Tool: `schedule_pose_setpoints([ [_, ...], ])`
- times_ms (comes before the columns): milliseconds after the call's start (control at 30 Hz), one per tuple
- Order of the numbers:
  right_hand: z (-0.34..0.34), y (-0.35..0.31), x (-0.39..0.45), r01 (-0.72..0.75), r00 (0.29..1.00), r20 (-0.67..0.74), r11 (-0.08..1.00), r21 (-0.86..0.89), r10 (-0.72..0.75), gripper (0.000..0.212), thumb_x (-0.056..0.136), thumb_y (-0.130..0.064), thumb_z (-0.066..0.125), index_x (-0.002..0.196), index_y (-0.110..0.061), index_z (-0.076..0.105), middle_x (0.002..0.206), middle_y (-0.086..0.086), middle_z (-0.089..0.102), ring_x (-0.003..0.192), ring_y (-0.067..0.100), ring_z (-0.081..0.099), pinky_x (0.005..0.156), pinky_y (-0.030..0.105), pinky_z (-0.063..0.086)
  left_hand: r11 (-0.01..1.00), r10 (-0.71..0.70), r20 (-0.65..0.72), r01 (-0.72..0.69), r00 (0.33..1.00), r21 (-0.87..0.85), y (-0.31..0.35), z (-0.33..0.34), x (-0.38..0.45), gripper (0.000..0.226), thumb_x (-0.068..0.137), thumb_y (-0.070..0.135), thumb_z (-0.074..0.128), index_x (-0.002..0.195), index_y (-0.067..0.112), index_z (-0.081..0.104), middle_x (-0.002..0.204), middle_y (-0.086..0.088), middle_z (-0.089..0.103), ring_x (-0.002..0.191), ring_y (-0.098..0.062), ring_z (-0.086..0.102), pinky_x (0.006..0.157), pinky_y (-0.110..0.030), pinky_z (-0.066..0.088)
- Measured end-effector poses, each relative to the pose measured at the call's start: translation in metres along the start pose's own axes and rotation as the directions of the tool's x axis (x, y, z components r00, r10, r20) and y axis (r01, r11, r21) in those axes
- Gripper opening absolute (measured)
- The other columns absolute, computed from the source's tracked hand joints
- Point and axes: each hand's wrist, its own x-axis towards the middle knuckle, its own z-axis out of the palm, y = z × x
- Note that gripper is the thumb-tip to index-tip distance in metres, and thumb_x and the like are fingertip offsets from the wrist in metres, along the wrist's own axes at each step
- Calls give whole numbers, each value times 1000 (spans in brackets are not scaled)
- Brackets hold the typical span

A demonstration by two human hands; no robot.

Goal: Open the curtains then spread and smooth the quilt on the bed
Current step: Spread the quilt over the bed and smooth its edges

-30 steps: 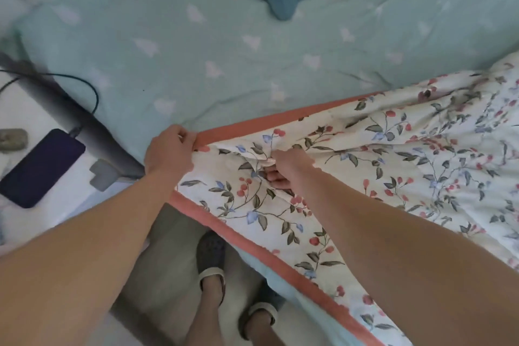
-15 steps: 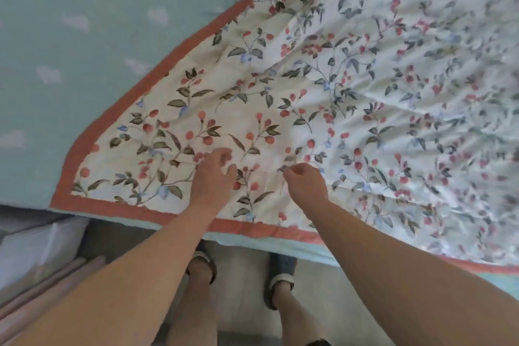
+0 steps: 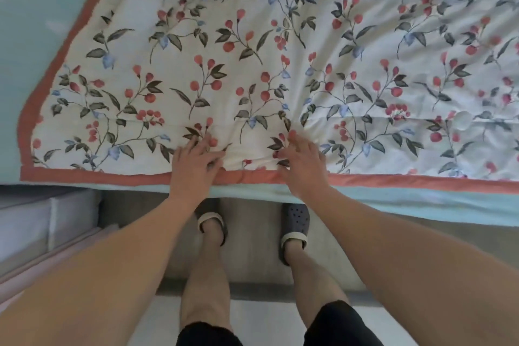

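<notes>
Quilt (image 3: 280, 59) lies spread over the bed (image 3: 25, 36), floral side up (white with red berries, grey-green and blue leaves), salmon border running along its near edge and up its left side. Its near-left corner sits just inside the mattress edge; the pale green sheet (image 3: 421, 205) shows to the left and as a strip below the near border.

Left hand (image 3: 193, 163) is palm-down on the quilt at the near edge, fingers spread and straight, pressing the fabric flat. Heel of the hand sits on the salmon border. Nothing gripped.

Right hand (image 3: 303, 166) is just to its right, also palm-down, fingers spread and a little bent, resting on the quilt. Cloth between the two hands is bunched into small folds, creases fanning out far from the right fingertips.

Person stands against the near side of the bed, both forearms reaching forward. Dark slippers (image 3: 295, 222) with light straps on the floor, toes partly under the mattress overhang.

White boxy furniture (image 3: 42, 222) near-left, beside the bed (can't tell what it is).
</notes>
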Motion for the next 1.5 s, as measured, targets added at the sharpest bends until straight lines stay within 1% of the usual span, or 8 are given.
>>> schedule_pose_setpoints([
  [267,-8,6,14,-33,993,-111,997,74,41,42,99,-36,62,140,-29,59,140,0,56,132,30,49,113,51,39,998,22,21,-23,1000,64,21,1,-7,58,91,45,73,145,31,55,160,-8,44,145,-33,40,119,-52,34],
  [433,-11,7,15,-46,996,-69,980,195,61,26,102,-33,60,122,-27,75,122,-3,65,119,25,58,102,42,44,999,25,-118,-20,993,48,23,-1,8,21,92,27,73,110,16,77,113,-8,67,103,-34,60,90,-47,48],
  [567,-11,5,-28,-16,994,111,975,222,-9,30,108,-34,54,124,-22,76,125,1,68,110,24,64,88,35,49,974,170,53,-176,984,143,12,-12,-29,10,94,27,70,99,19,74,83,4,60,77,-23,58,70,-35,38],
  [733,-22,15,-51,-112,975,220,935,337,37,34,105,-37,56,131,-24,73,130,-6,68,118,20,63,98,33,50,973,109,271,-158,956,166,35,-21,-38,30,98,41,58,121,29,71,107,3,70,96,-23,67,81,-37,50],
  [900,-50,73,-69,-408,757,-45,525,747,652,13,98,-35,57,94,-26,66,84,-7,71,79,20,67,63,30,50,987,151,133,-157,980,37,134,-15,-12,39,99,36,57,134,22,63,122,-2,67,110,-26,64,90,-43,55],
  [1067,-57,180,-91,-345,388,232,-93,934,892,26,95,-37,64,101,-13,68,88,6,72,80,28,68,72,39,57,943,317,160,-293,935,-154,245,31,10,37,97,25,63,133,20,65,127,-2,66,117,-23,62,96,-42,53],
  [1267,-56,252,-87,-145,490,523,-527,837,697,24,90,-29,81,104,-11,73,98,10,77,93,22,75,71,38,67,863,450,327,-499,831,79,317,91,22,24,89,36,69,110,25,69,102,8,63,96,-20,60,73,-37,50],
  [1500,-10,275,-144,-281,520,632,-584,762,574,29,86,-16,65,114,-10,71,97,11,83,49,18,61,45,29,45,792,214,475,-436,853,427,341,108,8,26,100,24,48,78,24,61,66,6,61,63,-22,66,57,-31,52],
])
